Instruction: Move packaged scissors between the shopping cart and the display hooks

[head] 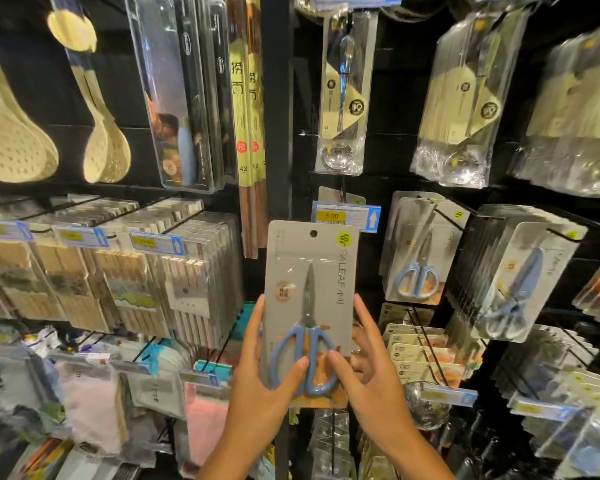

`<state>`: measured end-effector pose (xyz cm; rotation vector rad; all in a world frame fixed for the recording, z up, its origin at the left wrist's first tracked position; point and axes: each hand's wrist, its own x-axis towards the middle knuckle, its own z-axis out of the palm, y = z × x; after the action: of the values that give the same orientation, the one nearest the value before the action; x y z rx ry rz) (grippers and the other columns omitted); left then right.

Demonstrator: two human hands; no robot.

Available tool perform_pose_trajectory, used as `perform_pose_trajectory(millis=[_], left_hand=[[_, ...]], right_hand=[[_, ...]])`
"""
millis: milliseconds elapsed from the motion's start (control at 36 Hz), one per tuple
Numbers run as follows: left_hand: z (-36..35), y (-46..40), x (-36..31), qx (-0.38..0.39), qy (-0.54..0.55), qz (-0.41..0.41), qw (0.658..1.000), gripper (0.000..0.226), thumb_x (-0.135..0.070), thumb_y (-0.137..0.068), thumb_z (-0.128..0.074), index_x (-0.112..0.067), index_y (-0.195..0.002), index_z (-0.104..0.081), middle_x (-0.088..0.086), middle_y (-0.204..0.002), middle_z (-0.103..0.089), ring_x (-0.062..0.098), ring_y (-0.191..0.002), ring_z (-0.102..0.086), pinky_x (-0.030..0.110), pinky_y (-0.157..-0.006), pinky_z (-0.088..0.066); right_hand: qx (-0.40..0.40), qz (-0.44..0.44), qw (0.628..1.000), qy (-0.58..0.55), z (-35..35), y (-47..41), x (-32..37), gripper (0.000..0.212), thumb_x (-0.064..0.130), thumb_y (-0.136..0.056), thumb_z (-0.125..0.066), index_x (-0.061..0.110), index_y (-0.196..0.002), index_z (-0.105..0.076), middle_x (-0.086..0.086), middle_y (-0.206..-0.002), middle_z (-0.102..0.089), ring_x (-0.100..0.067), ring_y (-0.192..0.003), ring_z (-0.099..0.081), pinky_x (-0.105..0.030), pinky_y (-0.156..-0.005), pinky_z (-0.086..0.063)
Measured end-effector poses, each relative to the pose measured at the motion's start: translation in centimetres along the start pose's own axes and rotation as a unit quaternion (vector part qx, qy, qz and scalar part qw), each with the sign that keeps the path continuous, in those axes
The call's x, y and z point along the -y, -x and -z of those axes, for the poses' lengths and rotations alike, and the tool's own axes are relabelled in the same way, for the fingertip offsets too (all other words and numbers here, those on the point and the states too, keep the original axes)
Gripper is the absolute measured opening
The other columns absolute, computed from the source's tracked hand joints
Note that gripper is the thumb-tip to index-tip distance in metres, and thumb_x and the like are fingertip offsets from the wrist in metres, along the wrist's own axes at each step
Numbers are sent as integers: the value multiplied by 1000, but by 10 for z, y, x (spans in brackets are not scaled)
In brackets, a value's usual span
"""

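Observation:
A grey card pack of blue-handled scissors point(309, 289) stands upright in front of the display, its hang hole at the top. My left hand point(264, 368) grips its lower left edge, thumb across the blue handles. My right hand point(364, 368) holds the lower right edge, thumb on the handles too. More packs of the same scissors point(416, 265) hang on a black hook to the right, and another row point(520, 282) hangs further right. Behind the pack's top, a blue price tag point(347, 216) sits at a hook's tip. No shopping cart is in view.
Chopstick packs point(174, 271) fill hooks at left, with long chopsticks point(250, 133) and pale ladles point(104, 140) above. Packaged spoons point(343, 98) hang above the scissors. A black upright post point(276, 98) divides the panels. Cloths and small packs hang lower down.

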<state>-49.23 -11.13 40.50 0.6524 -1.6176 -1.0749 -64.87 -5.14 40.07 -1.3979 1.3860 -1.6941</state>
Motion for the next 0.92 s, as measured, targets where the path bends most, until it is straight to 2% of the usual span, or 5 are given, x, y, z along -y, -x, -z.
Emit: perform_pose_trajectory(millis=[194, 389, 528, 750, 917], left_hand=[[1, -32, 1, -49, -101, -107, 988, 60, -29, -96, -60, -26, -151, -36, -13, -153, -36, 9, -142, -38, 30, -112, -42], [1, -93, -15, -113, -201, -214, 949, 61, -22, -98, -55, -15, -154, -32, -3, -161, -25, 17, -151, -22, 35, -124, -20], [-5, -126, -10, -103, -243, -267, 927, 65, -11, -97, -59, -7, -154, -29, 6, -164, -19, 22, -153, -16, 44, -125, -20], [-9, -144, 14, -84, -249, -309, 914, 68, -11, -98, -54, 0, -155, -18, 11, -168, -7, 29, -155, -10, 46, -125, -17], [-8, -153, 23, -73, -249, -335, 906, 67, -20, -100, -47, -3, -156, -13, 0, -168, 2, 24, -156, -5, 34, -126, -11]], right_hand=[[-56, -24, 998, -12, 21, 10, -10, 80, -4, -95, -57, 51, -146, -28, 12, -140, -58, -9, -107, -71, -19, -78, -59], [-77, -48, 996, 0, 34, 5, -28, 78, 3, -98, -57, 63, -140, -30, 29, -133, -59, -11, -111, -70, -24, -86, -59], [-70, -61, 996, 10, 31, -2, -36, 77, 3, -98, -57, 57, -144, -28, 16, -142, -56, -9, -112, -69, -25, -89, -58], [-60, -50, 996, 35, 29, -20, -31, 75, 8, -100, -56, 56, -147, -23, 11, -148, -51, -18, -99, -74, -34, -78, -63], [-76, -24, 996, 49, 29, -35, -34, 75, 11, -100, -57, 56, -150, -23, 3, -153, -45, -15, -109, -71, -35, -82, -62]])
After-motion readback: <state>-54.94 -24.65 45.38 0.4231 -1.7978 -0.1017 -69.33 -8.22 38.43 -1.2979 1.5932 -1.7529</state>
